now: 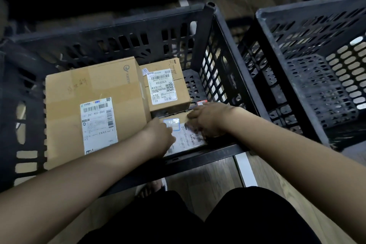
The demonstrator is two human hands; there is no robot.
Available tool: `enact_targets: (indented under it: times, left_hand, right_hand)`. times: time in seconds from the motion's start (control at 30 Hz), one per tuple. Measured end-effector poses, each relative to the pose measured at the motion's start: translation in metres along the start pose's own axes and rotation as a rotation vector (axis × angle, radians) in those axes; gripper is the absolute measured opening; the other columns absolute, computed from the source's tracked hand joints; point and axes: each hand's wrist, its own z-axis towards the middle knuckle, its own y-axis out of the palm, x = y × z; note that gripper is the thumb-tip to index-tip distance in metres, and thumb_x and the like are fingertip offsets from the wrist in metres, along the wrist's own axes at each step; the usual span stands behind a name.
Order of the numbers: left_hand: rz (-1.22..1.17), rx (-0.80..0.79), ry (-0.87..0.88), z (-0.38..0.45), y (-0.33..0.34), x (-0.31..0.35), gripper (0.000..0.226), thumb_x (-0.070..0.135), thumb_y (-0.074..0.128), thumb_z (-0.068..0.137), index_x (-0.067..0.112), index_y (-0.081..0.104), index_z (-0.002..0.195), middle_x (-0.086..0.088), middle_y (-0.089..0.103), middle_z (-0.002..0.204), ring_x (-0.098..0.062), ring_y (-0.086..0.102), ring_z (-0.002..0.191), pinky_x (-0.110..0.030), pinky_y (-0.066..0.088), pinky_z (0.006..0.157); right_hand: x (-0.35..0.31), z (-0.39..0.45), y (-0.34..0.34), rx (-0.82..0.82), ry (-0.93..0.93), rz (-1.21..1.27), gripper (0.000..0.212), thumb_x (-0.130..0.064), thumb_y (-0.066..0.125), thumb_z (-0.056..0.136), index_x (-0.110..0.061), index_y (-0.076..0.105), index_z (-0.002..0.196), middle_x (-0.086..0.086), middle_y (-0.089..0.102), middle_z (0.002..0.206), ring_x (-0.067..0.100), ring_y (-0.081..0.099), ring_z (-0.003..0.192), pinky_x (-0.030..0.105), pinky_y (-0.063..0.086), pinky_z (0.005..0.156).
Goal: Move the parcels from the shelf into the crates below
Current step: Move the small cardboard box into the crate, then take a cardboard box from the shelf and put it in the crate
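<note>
Both hands, left hand (158,134) and right hand (208,121), grasp flat parcel (186,138), long axis front-to-back.

Two hands down in the crate: left hand (158,136) and right hand (208,120), both on one small parcel (184,136). That makes three cardboard parcels in all: the one under the grip, a big EMS-labelled box (93,109) just left of the grip, and a smaller labelled box (166,87) just beyond the grip. Three white shipping labels, one per parcel. Two black plastic crates: the one (111,33) around the grip, and a second crate (297,25) to the right.
</note>
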Motion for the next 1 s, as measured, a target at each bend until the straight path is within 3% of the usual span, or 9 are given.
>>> enact_targets:
  times: [0.1, 0.23, 0.3, 0.4, 0.6, 0.8, 1.0]
  left_hand:
    - [-0.135, 0.094, -0.079, -0.027, -0.019, -0.015, 0.042, 0.041, 0.044, 0.096, 0.024, 0.044, 0.134, -0.002, 0.048, 0.133, -0.024, 0.045, 0.123, -0.038, 0.036, 0.100]
    - [-0.415, 0.232, -0.231, -0.105, -0.067, -0.044, 0.045, 0.046, 0.044, 0.095, 0.023, 0.044, 0.134, -0.003, 0.051, 0.126, -0.026, 0.049, 0.118, -0.041, 0.041, 0.097]
    - [-0.475, 0.279, -0.275, -0.155, -0.096, -0.059, 0.046, 0.046, 0.043, 0.095, 0.023, 0.041, 0.135, -0.002, 0.049, 0.126, -0.025, 0.049, 0.117, -0.040, 0.042, 0.096]
    - [-0.487, 0.387, -0.345, -0.239, -0.145, -0.080, 0.046, 0.042, 0.043, 0.095, 0.025, 0.038, 0.137, 0.000, 0.046, 0.135, -0.023, 0.044, 0.124, -0.038, 0.036, 0.099]
    - [-0.550, 0.611, -0.544, -0.428, -0.248, -0.106, 0.052, 0.037, 0.044, 0.097, 0.025, 0.029, 0.145, 0.000, 0.026, 0.153, -0.020, 0.024, 0.139, -0.039, 0.016, 0.113]
    - [-0.698, 0.773, -0.665, -0.575, -0.316, -0.101, 0.051, 0.039, 0.045, 0.096, 0.027, 0.034, 0.144, 0.002, 0.030, 0.151, -0.018, 0.025, 0.138, -0.039, 0.019, 0.111]
    - [-0.798, 0.913, -0.761, -0.657, -0.350, -0.084, 0.041, 0.035, 0.052, 0.093, 0.022, 0.053, 0.132, 0.001, 0.050, 0.136, -0.022, 0.044, 0.125, -0.039, 0.033, 0.099]
  right_hand:
    - [0.004, -0.018, -0.013, 0.217, 0.053, 0.115, 0.056, -0.027, 0.049, 0.094, -0.026, 0.031, 0.147, 0.000, 0.030, 0.153, 0.021, 0.023, 0.142, 0.035, 0.016, 0.118]
    - [0.000, -0.076, -0.059, 0.411, 0.146, 0.239, 0.054, -0.022, 0.047, 0.095, -0.015, 0.031, 0.146, 0.005, 0.030, 0.152, 0.022, 0.022, 0.142, 0.029, 0.013, 0.116]
    - [-0.006, -0.114, -0.092, 0.508, 0.178, 0.288, 0.055, -0.022, 0.049, 0.094, -0.012, 0.033, 0.145, 0.007, 0.031, 0.151, 0.025, 0.024, 0.140, 0.032, 0.016, 0.116]
    - [-0.017, -0.185, -0.151, 0.597, 0.226, 0.358, 0.059, -0.022, 0.051, 0.092, -0.010, 0.031, 0.146, 0.009, 0.030, 0.152, 0.026, 0.023, 0.141, 0.039, 0.019, 0.116]
    - [-0.047, -0.347, -0.276, 0.759, 0.293, 0.441, 0.064, -0.028, 0.047, 0.096, -0.012, 0.019, 0.151, 0.005, 0.020, 0.157, 0.022, 0.014, 0.145, 0.034, 0.009, 0.119]
    - [-0.083, -0.487, -0.365, 0.921, 0.305, 0.615, 0.063, -0.028, 0.050, 0.096, -0.013, 0.022, 0.150, 0.005, 0.024, 0.156, 0.020, 0.017, 0.144, 0.030, 0.011, 0.119]
    - [-0.109, -0.578, -0.410, 1.016, 0.327, 0.671, 0.061, -0.028, 0.052, 0.095, -0.017, 0.026, 0.149, 0.000, 0.029, 0.153, 0.014, 0.022, 0.141, 0.022, 0.016, 0.113]
